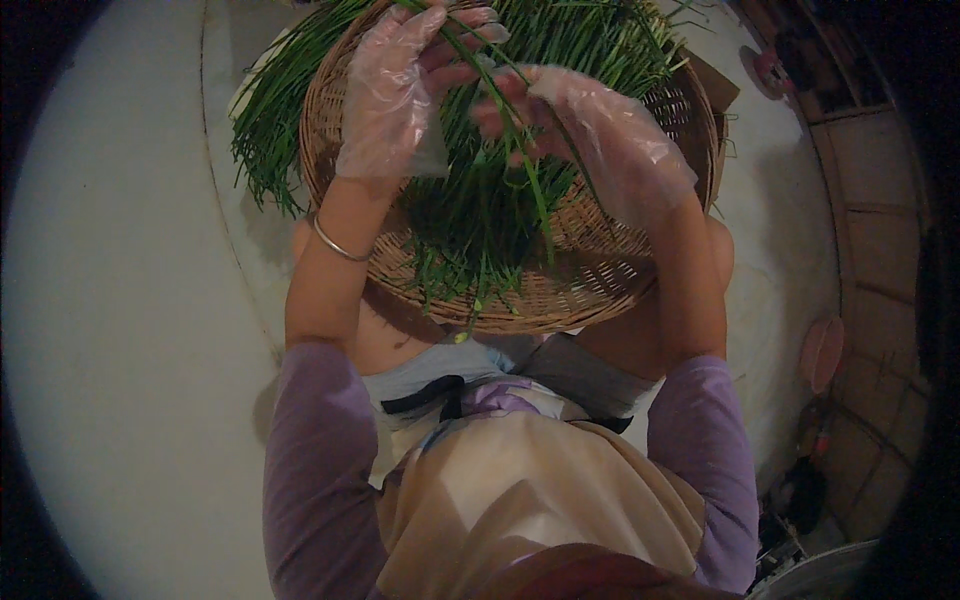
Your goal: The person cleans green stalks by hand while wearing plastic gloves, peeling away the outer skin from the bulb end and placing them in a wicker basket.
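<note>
Chive blades (510, 112) slanted between the gloved hands, their long axis running from upper left to lower right. The left hand (392, 92), nearer their upper end, appeared to pinch them; the right hand (605, 130) curled its fingers alongside, whether gripping I could not tell. Beneath, a chive heap (470, 215) filled the round wicker basket (590, 240) above pale floor (120, 300).

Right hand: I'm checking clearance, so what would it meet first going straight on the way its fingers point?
Likely the gloved left hand, since the right hand points leftward; depth is unclear, so chive-like leaves might come first.
</note>
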{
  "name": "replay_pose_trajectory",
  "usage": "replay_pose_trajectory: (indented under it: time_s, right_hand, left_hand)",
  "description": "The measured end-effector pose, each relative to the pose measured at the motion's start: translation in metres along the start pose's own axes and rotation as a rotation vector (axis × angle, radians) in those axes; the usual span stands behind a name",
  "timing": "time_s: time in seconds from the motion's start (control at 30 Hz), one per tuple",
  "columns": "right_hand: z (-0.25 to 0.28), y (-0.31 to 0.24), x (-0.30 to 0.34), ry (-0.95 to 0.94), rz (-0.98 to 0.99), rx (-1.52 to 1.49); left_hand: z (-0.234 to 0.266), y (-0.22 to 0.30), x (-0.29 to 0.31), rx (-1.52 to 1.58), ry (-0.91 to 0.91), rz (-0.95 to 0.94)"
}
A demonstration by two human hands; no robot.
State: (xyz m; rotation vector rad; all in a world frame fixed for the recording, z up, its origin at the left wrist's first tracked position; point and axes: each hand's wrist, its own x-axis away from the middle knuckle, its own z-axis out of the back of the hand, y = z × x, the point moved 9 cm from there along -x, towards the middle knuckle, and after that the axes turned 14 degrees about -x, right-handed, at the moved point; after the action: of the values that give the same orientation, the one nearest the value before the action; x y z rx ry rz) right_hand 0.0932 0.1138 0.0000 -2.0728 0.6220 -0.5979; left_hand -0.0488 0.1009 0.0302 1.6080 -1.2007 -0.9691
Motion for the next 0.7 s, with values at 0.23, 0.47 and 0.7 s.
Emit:
replay_pose_trajectory:
  time_s: [0.23,0.47,0.7]
  right_hand:
    - [0.026,-0.053,0.018,0.209,0.619,0.283]
    - [0.008,-0.011,0.019,0.11,0.059,0.408]
    - [0.015,0.007,0.01,0.049,-0.051,0.255]
  left_hand:
    - [0.006,0.005,-0.002,-0.059,0.024,-0.06]
    - [0.004,0.003,-0.004,-0.114,0.047,-0.058]
    - [0.006,0.0,-0.007,-0.075,0.013,-0.133]
